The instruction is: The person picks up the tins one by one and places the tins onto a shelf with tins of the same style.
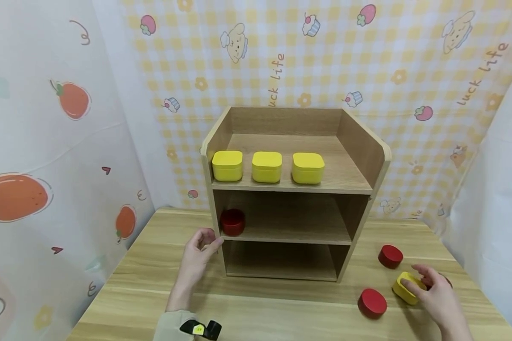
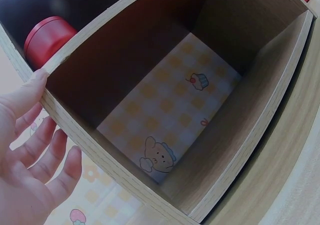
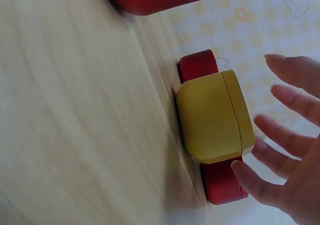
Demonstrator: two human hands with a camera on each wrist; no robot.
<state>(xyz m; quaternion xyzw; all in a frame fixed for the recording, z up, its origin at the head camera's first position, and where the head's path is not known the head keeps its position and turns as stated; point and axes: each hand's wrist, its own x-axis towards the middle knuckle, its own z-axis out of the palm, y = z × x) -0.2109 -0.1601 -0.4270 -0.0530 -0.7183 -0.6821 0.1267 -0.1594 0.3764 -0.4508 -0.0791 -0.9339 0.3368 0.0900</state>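
Observation:
My left hand (image 1: 199, 251) is at the left side of a wooden shelf unit (image 1: 281, 188). In the left wrist view its thumb touches the panel's front edge, with the loosely bent fingers (image 2: 47, 152) along the outer side. Just above the thumb, a red round box (image 1: 233, 222) sits on the middle shelf. My right hand (image 1: 439, 296) hovers at a yellow rounded-square box (image 3: 212, 117) on the table, fingers spread around its lid. Red round boxes (image 1: 390, 256) (image 1: 372, 303) lie beside it, and another is partly hidden behind the right hand.
Three yellow boxes (image 1: 227, 166) (image 1: 266, 166) (image 1: 308, 168) stand in a row along the top shelf's front edge. The unit stands on a wood-grain table (image 1: 153, 279). Patterned cloth (image 1: 187, 61) hangs behind, and more cloth closes off the left and right sides.

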